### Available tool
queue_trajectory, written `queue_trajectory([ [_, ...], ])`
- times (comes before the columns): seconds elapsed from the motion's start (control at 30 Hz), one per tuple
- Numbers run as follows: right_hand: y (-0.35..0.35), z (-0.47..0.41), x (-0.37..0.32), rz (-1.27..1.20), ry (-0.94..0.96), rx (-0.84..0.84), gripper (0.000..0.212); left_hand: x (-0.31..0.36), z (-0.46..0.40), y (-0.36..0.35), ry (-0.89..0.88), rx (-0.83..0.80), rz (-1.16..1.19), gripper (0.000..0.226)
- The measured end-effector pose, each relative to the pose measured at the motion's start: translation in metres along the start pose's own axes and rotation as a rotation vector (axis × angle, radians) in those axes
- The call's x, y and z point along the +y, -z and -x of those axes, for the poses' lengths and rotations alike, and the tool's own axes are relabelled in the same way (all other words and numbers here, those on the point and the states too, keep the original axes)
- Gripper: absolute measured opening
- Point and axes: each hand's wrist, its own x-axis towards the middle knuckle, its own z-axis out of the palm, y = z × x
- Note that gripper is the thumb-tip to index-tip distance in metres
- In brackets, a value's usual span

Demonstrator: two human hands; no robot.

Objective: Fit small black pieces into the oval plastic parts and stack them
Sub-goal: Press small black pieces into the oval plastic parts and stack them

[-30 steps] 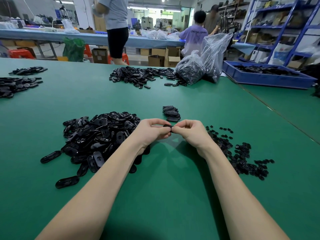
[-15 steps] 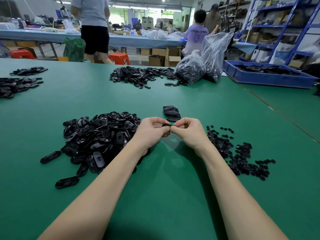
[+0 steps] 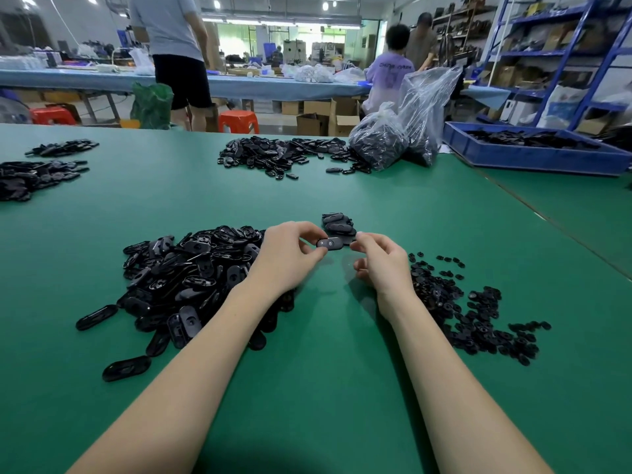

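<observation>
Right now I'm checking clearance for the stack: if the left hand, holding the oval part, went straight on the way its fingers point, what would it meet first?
Probably the right hand, just past the oval part that the left hand pinches. The small stack lies slightly farther back; depth is unclear.

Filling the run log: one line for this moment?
left hand: pinches oval part | right hand: off part | stack: behind
</observation>
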Motion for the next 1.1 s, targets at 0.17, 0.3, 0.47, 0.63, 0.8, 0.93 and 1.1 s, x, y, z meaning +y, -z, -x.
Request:
queue_trajectory([
  [0.17,-0.002,-0.001,0.004,0.029,0.036,0.036,0.016,-0.007,-0.038,-0.018,0.109,0.063,0.015,0.013],
  [0.3,-0.003,-0.001,0.004,0.060,0.044,0.031,0.017,-0.010,-0.072,-0.035,0.225,0.079,0.054,0.013],
  [0.47,-0.002,0.000,0.003,0.056,0.048,0.010,0.017,-0.016,-0.089,-0.048,0.262,0.039,0.027,0.012],
  [0.63,-0.002,0.002,0.002,0.062,0.046,-0.008,0.015,-0.013,-0.083,-0.045,0.259,0.041,0.016,0.009],
  [0.8,-0.002,0.005,0.000,0.077,0.054,-0.012,0.014,0.003,-0.046,-0.023,0.201,0.071,0.100,0.009],
  [0.93,-0.003,0.007,0.000,0.154,0.074,-0.028,0.014,0.015,-0.015,-0.006,0.248,-0.077,0.447,0.010],
  [1.1,-0.006,0.006,0.000,0.201,0.080,-0.092,0.012,0.012,-0.002,0.017,0.228,-0.260,0.396,0.028],
])
